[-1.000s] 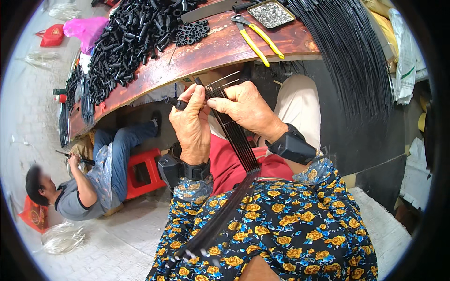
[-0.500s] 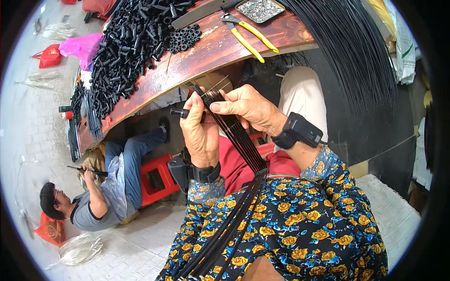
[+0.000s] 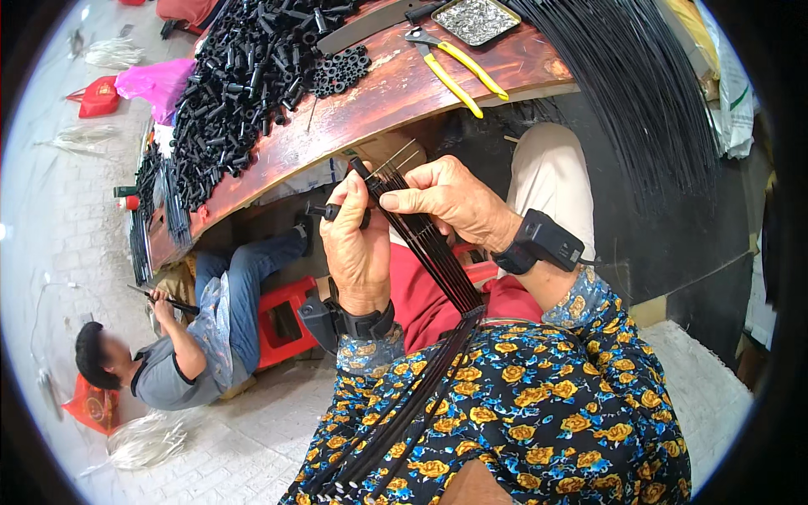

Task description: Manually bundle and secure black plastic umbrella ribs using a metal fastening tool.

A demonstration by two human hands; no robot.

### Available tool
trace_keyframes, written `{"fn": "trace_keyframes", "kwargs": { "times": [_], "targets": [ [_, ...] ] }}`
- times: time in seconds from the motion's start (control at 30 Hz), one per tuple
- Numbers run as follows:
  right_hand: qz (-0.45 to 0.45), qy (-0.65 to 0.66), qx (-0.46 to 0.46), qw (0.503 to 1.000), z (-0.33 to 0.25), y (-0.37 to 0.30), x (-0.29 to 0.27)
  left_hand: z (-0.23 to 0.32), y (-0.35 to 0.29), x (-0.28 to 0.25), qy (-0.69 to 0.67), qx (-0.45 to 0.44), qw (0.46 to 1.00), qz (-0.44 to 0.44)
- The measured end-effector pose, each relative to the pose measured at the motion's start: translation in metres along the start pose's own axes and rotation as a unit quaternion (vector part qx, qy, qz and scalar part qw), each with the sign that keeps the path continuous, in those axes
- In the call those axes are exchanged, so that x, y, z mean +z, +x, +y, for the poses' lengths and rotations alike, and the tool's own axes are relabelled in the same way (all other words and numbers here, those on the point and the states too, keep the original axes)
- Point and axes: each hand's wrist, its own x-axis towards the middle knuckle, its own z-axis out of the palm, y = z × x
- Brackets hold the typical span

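My left hand (image 3: 360, 261) is closed round the upper end of a black umbrella frame (image 3: 436, 263), a bundle of thin ribs on a shaft. A short black tubular piece (image 3: 318, 209) sticks out sideways from the same hand. My right hand (image 3: 463, 204) pinches the ribs near their top with thumb and fingers; its other fingertips are hidden behind the bundle. Two thin bare rods (image 3: 402, 156) point up past the ribs between my hands. The frame slants down to my lap, where loose dark ribs (image 3: 404, 404) with pale tips lie over my patterned clothing.
Ahead is a wooden table (image 3: 387, 109) with piled black plastic parts (image 3: 244, 93), small black rings (image 3: 341, 71), yellow-handled pliers (image 3: 454, 71) and a tray of small metal pieces (image 3: 476, 20). Long black rods (image 3: 623, 101) hang at right. A co-worker (image 3: 181, 362) sits at left near a red stool (image 3: 286, 320).
The view has shifted slightly. My right hand stays on the ribs, and the bare rods above them now stand apart as two. My left hand keeps its grip.
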Motion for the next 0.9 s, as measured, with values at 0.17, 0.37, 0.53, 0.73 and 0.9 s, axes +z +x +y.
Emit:
{"fn": "trace_keyframes", "kwargs": {
  "times": [0.17, 0.37, 0.53, 0.73, 0.9],
  "targets": [
    [-0.005, 0.018, 0.026, 0.999, -0.003, -0.003, 0.002, 0.004, -0.007, 0.017, 0.027, 0.032, 0.999, 0.03],
    [-0.01, 0.055, 0.055, 0.997, 0.007, -0.003, -0.002, -0.007, -0.012, 0.014, -0.049, 0.021, 0.998, -0.029],
    [-0.026, 0.017, 0.056, 0.998, 0.006, 0.002, -0.01, -0.007, -0.01, 0.022, -0.061, -0.009, 0.997, -0.046],
    [-0.043, 0.009, 0.026, 0.999, 0.006, 0.013, -0.013, -0.01, -0.004, 0.011, -0.033, -0.015, 0.998, -0.044],
    [-0.025, -0.007, -0.004, 1.0, 0.01, 0.007, -0.004, -0.01, -0.002, -0.003, -0.049, -0.009, 0.998, -0.037]
  ]
}}
